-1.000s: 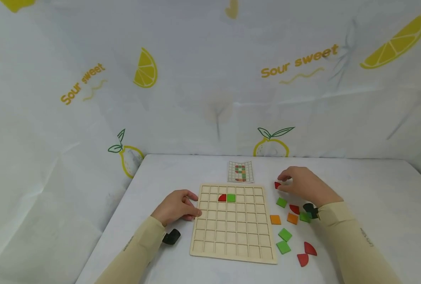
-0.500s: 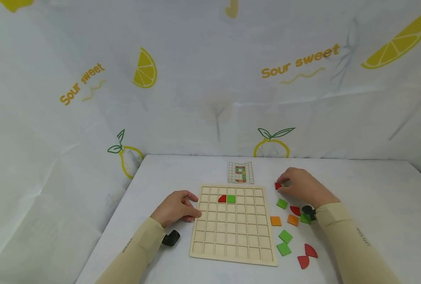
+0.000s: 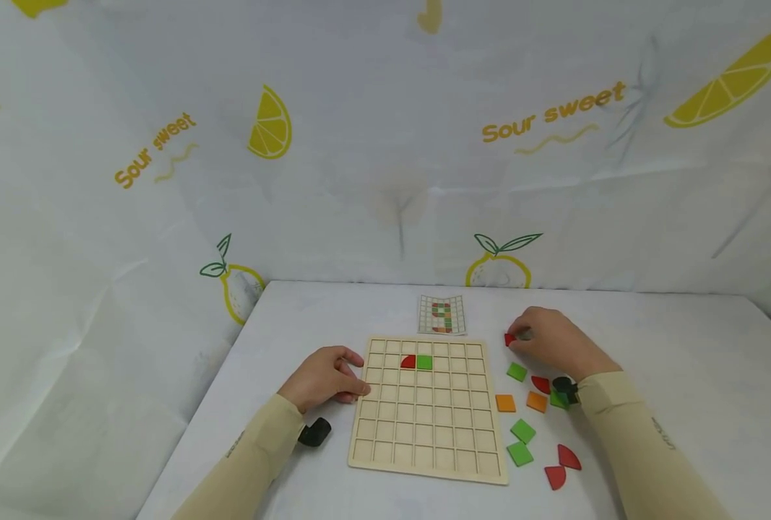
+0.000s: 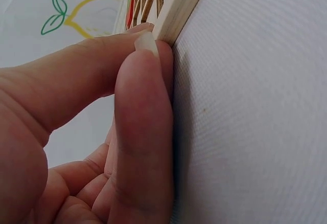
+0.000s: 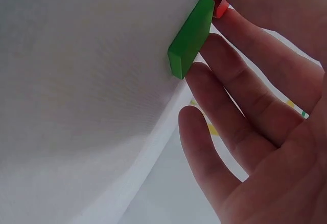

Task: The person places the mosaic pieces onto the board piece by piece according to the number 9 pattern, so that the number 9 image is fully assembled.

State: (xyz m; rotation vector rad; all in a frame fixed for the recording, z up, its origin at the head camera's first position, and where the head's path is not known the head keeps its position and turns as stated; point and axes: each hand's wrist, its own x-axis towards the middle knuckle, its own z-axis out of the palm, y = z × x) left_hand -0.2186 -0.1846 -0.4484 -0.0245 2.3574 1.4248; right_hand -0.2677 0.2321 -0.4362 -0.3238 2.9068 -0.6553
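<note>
My right hand (image 3: pixel 554 342) pinches a red tile (image 3: pixel 509 339) between thumb and index finger, low over the table to the right of the board. Much of that tile is hidden by the fingers. In the right wrist view a green tile (image 5: pixel 190 39) lies near the other fingertips. My left hand (image 3: pixel 323 377) rests beside the wooden grid board (image 3: pixel 424 417), its thumb and index fingertips right at the left edge. On the board, a red quarter-circle tile (image 3: pixel 409 362) and a green square tile (image 3: pixel 425 362) sit in neighbouring cells of the second row.
Behind the board lies a pattern card (image 3: pixel 441 315) with a coloured design. To the board's right are scattered orange tiles (image 3: pixel 505 403), green tiles (image 3: pixel 520 453) and red quarter-circle tiles (image 3: pixel 569 457). A white cloth with lemon prints (image 3: pixel 385 180) hangs behind the table.
The right thumb and index finger have closed on the red tile, which has stayed in about the same place. My left hand and the board have hardly moved.
</note>
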